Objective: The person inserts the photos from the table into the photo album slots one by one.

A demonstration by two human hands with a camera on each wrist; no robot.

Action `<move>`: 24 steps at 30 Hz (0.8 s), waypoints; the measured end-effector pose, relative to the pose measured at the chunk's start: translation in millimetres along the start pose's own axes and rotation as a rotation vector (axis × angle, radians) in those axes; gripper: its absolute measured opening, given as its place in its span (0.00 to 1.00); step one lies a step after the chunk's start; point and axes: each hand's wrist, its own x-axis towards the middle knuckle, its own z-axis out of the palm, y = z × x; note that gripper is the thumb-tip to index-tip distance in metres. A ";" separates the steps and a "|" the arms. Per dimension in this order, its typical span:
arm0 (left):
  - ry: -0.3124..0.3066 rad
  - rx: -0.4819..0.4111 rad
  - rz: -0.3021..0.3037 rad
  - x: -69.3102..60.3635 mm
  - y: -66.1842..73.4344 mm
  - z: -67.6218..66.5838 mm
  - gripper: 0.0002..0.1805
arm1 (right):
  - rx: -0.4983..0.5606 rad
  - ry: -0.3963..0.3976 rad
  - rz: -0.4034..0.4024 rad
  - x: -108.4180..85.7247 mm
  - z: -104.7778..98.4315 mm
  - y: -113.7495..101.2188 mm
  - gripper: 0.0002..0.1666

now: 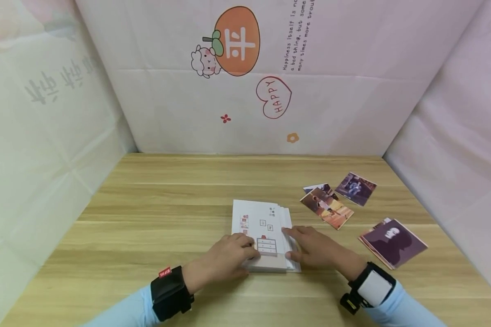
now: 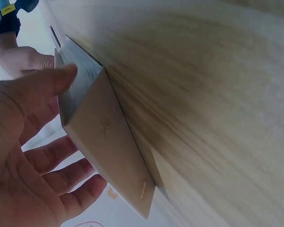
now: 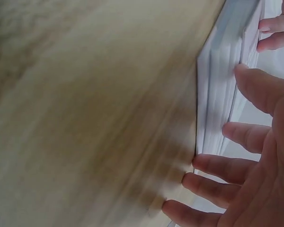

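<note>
A thick white book or album (image 1: 245,218) with small printed drawings lies closed on the table, its right edge showing several uneven layers. My left hand (image 1: 229,256) rests on its lower left part, fingers bent over the cover. In the left wrist view the pale spine (image 2: 109,137) faces the camera, and the left hand (image 2: 33,137) has its thumb at the near end and its fingers along the cover. My right hand (image 1: 315,247) touches the right edge; in the right wrist view the fingers of that hand (image 3: 246,156) spread along the page edges (image 3: 217,85).
To the right lie loose square photos: a purple one (image 1: 356,188), an orange-toned one (image 1: 327,209) overlapping another, and a small stack topped by a dark portrait (image 1: 397,243). Printed white cloth (image 1: 167,113) stands behind the wooden table (image 1: 147,218) and at both sides.
</note>
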 end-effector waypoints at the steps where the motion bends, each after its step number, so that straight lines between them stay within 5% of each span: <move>1: 0.010 0.011 0.002 0.0 0.1 0.9 0.20 | -0.002 0.001 -0.001 0.0 0.4 0.1 0.40; 13: 0.056 0.051 0.030 0.2 1.0 4.1 0.18 | -0.028 0.014 -0.001 1.4 2.6 -1.9 0.39; 24: 0.105 0.115 0.120 0.4 -0.8 4.2 0.16 | -0.030 0.040 -0.018 0.9 1.2 -4.1 0.37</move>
